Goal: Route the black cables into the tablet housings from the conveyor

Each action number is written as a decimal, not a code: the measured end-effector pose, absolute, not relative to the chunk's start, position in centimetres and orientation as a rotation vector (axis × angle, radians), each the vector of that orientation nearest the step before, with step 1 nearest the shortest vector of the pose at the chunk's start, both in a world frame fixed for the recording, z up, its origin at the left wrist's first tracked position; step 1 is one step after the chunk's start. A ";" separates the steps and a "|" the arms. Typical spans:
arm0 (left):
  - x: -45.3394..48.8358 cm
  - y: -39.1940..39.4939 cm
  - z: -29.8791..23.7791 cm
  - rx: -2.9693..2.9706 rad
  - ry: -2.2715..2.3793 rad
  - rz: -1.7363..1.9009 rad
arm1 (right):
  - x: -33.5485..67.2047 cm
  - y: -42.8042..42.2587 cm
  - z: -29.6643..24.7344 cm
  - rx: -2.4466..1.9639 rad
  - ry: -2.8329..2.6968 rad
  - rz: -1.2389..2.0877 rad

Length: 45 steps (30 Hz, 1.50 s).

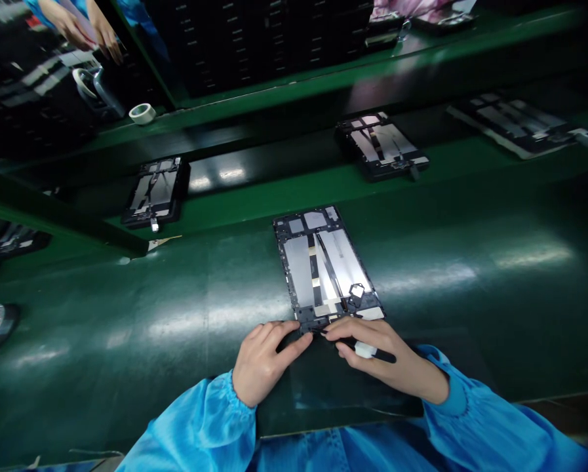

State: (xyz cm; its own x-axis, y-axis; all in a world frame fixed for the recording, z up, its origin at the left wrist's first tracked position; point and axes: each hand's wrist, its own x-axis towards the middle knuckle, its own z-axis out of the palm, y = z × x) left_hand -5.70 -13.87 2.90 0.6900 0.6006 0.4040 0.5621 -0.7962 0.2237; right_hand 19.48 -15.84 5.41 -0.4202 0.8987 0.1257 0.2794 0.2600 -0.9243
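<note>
Dim scene, overhead glare streaks on green bench (pixel 470 262), blurred edges.
</note>
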 end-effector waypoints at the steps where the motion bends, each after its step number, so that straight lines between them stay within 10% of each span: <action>1: -5.7 -13.9 2.9 2.819 0.970 0.703 | 19.4 -15.8 5.4 -1.064 -1.858 1.166; 45: -5.6 -13.4 2.8 2.808 0.923 0.806 | 18.0 -9.0 6.8 -1.406 -1.423 1.767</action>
